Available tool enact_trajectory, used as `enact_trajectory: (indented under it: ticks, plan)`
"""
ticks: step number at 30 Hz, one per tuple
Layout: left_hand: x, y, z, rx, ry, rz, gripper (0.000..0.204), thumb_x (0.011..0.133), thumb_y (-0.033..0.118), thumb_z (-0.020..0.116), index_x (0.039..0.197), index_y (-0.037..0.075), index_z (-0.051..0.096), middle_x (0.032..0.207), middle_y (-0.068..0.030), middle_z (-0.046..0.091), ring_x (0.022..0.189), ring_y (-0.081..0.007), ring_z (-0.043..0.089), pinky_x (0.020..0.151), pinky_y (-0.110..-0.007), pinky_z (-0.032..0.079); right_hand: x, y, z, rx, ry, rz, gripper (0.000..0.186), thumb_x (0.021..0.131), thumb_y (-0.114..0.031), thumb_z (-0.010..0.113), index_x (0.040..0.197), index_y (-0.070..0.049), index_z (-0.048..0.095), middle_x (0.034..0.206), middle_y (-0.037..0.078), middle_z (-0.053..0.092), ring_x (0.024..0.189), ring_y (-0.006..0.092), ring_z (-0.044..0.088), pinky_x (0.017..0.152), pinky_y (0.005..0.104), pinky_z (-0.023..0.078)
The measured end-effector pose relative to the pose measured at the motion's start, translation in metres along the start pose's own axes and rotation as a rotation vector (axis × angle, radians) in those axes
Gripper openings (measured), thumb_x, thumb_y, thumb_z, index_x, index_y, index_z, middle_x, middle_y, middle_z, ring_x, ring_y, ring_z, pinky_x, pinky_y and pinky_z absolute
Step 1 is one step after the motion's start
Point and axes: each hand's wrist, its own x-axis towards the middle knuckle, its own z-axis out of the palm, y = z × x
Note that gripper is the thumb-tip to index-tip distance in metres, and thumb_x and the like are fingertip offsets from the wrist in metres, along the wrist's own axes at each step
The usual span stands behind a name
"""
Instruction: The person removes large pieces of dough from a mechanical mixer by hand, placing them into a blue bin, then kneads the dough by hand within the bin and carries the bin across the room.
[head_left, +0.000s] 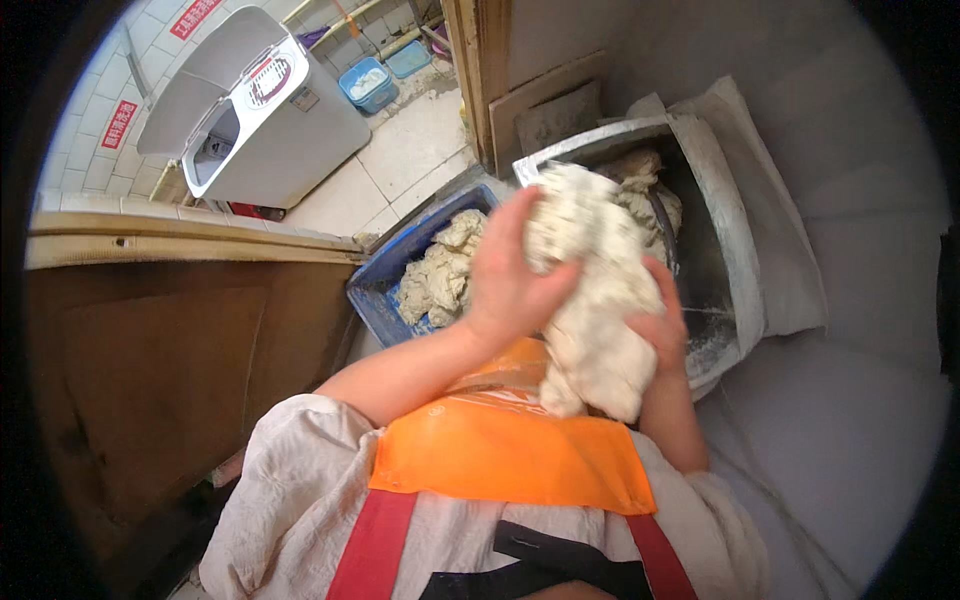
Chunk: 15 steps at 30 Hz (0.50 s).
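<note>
My left hand [505, 290] and my right hand [665, 335] grip a large, lumpy, pale mass of dough [595, 300] from either side, held up in front of my orange apron [505, 455]. Behind it on the right is a large metal-rimmed container [740, 250] with a dark interior and more dough [645, 175] inside, partly hidden. A blue plastic bin [375, 300] at centre left holds several torn lumps of dough [435, 275].
A brown wooden door [150, 370] is at left, a grey wall [850, 150] at right. Beyond the doorway are a white twin-tub machine [290, 140] on a tiled floor [405, 165] and a small light-blue tub [378, 98]. Pale sacks or sheets [785, 260] lie behind the metal container.
</note>
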Motion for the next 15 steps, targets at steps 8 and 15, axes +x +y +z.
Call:
enact_trajectory:
  ticks: [8,15]
  plan:
    - [-0.060,-0.171,-0.076,0.316,-0.650,-0.472,0.079,0.080,0.046,0.069,0.142,0.008,0.038,0.143,-0.0229,0.040,0.132,-0.0348,0.040,0.106,-0.040,0.036,-0.013,0.115,-0.025,-1.021,0.050,-0.104,0.040,0.081,-0.008,0.068,0.120,-0.001,0.060,0.108,0.011,0.067,0.098,0.0176,0.064,0.083,0.0298,0.050]
    - [-0.069,-0.112,-0.027,0.092,-0.675,-0.471,0.055,0.084,0.033,0.068,0.126,-0.001,0.055,0.118,-0.0213,0.063,0.114,-0.0300,0.059,0.095,-0.038,0.046,-0.049,0.104,-0.104,-1.099,0.494,-0.037,0.026,0.083,-0.014,0.066,0.107,-0.002,0.066,0.094,0.012,0.070,0.086,0.0225,0.068,0.076,0.0325,0.053]
